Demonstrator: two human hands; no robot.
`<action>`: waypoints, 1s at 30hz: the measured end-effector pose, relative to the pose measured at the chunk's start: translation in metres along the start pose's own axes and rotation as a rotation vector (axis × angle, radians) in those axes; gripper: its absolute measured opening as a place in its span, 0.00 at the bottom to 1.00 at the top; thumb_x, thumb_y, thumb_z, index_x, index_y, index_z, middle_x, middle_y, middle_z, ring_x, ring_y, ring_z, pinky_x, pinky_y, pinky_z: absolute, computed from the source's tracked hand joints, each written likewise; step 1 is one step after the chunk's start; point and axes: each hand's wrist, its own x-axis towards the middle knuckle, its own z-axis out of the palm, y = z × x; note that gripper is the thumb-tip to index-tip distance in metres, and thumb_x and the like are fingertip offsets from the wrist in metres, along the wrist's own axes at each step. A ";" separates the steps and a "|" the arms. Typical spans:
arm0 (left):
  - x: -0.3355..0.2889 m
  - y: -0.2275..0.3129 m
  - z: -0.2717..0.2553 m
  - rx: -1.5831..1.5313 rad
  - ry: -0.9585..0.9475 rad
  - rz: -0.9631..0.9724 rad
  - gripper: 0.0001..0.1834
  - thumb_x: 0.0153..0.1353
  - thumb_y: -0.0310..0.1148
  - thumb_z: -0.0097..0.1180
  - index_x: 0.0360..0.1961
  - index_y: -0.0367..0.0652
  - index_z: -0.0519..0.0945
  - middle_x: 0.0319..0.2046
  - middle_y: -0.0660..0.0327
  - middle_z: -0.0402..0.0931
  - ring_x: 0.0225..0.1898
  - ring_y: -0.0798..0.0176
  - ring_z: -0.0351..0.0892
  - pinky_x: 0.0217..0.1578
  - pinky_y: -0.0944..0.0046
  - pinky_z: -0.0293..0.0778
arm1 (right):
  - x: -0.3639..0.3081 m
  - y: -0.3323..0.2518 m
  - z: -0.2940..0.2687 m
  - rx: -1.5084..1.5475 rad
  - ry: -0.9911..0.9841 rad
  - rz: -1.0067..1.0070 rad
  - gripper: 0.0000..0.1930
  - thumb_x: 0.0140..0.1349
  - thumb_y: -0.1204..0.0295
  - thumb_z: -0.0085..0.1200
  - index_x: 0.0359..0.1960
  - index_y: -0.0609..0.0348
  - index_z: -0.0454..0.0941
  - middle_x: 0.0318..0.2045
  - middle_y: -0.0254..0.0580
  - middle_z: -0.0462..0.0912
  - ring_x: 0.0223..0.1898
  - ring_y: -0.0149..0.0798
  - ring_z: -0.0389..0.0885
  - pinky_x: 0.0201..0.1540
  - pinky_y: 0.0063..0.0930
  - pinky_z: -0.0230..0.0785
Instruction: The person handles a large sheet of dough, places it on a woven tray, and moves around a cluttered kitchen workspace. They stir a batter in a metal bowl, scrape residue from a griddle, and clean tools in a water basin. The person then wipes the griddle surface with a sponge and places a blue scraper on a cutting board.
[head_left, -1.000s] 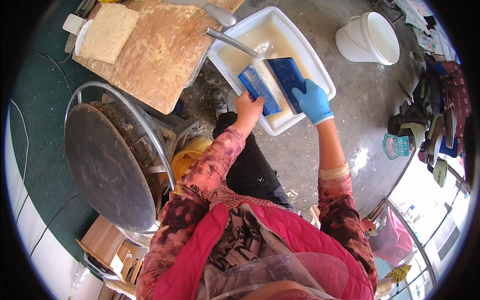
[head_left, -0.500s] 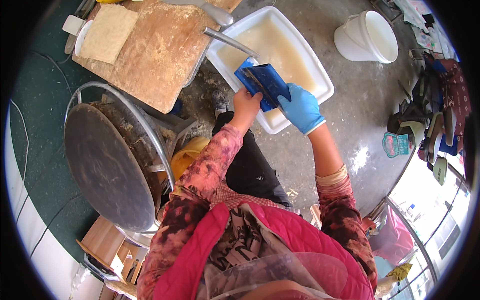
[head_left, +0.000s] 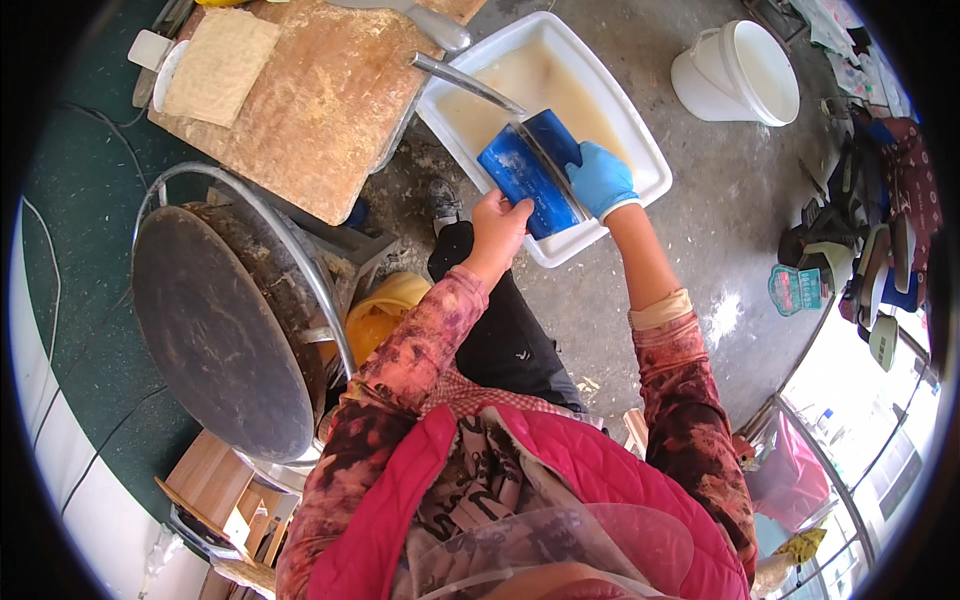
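A flat blue piece [head_left: 522, 180], smooth and split lengthwise by a pale metal-looking strip, is held over the near part of a white tub [head_left: 655, 185]. My bare left hand [head_left: 497, 225] pinches its lower left edge, thumb on top. On its right side, my right hand [head_left: 603, 180], in a blue glove, grips the edge. A metal rod [head_left: 465, 82] runs from the board's corner over the tub to the piece's upper end; I cannot tell whether they are joined. Cloudy beige liquid [head_left: 560, 75] lies in the tub.
At the left are a wooden board [head_left: 320, 100] with a square dough sheet [head_left: 220, 68] and a round dark griddle [head_left: 220, 335] with a metal rail. A yellow bucket [head_left: 385, 305] stands near my leg, a white bucket [head_left: 705, 75] at the far right. Footwear [head_left: 870, 260] hangs at right.
Both hands have turned the blue piece, so its broad left face now shows more. My right hand has moved slightly up; my left has shifted a little lower.
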 end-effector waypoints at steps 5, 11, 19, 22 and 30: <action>0.016 -0.010 -0.012 0.141 0.109 0.043 0.07 0.53 0.24 0.54 0.34 0.38 0.73 0.29 0.63 0.77 0.26 0.69 0.76 0.26 0.67 0.72 | 0.014 0.023 0.015 0.047 0.025 0.042 0.12 0.52 0.66 0.53 0.34 0.60 0.75 0.33 0.54 0.79 0.37 0.55 0.77 0.41 0.41 0.69; 0.030 -0.020 -0.011 0.210 0.130 0.066 0.07 0.54 0.24 0.54 0.35 0.37 0.72 0.28 0.63 0.77 0.25 0.70 0.75 0.25 0.68 0.71 | -0.015 0.015 -0.006 0.116 0.027 0.002 0.13 0.51 0.65 0.54 0.34 0.60 0.75 0.31 0.54 0.79 0.36 0.55 0.77 0.40 0.41 0.69; 0.005 -0.017 -0.011 0.070 0.077 0.071 0.08 0.56 0.21 0.51 0.38 0.36 0.71 0.30 0.61 0.77 0.27 0.70 0.76 0.25 0.69 0.72 | -0.023 -0.008 -0.009 0.115 0.057 -0.025 0.14 0.51 0.64 0.54 0.34 0.61 0.74 0.32 0.56 0.78 0.35 0.56 0.77 0.39 0.42 0.68; 0.002 -0.014 -0.016 0.041 0.050 0.098 0.09 0.56 0.21 0.50 0.40 0.36 0.71 0.32 0.60 0.77 0.29 0.68 0.77 0.28 0.67 0.74 | -0.022 -0.004 -0.009 0.098 0.020 -0.014 0.14 0.51 0.64 0.54 0.34 0.61 0.74 0.32 0.56 0.79 0.35 0.56 0.77 0.39 0.42 0.68; -0.006 -0.006 -0.015 0.037 0.031 -0.022 0.09 0.55 0.19 0.50 0.38 0.35 0.71 0.32 0.60 0.76 0.29 0.68 0.76 0.27 0.68 0.72 | -0.031 -0.013 -0.010 0.073 0.091 -0.053 0.14 0.51 0.64 0.53 0.34 0.61 0.75 0.31 0.55 0.79 0.35 0.55 0.77 0.40 0.42 0.69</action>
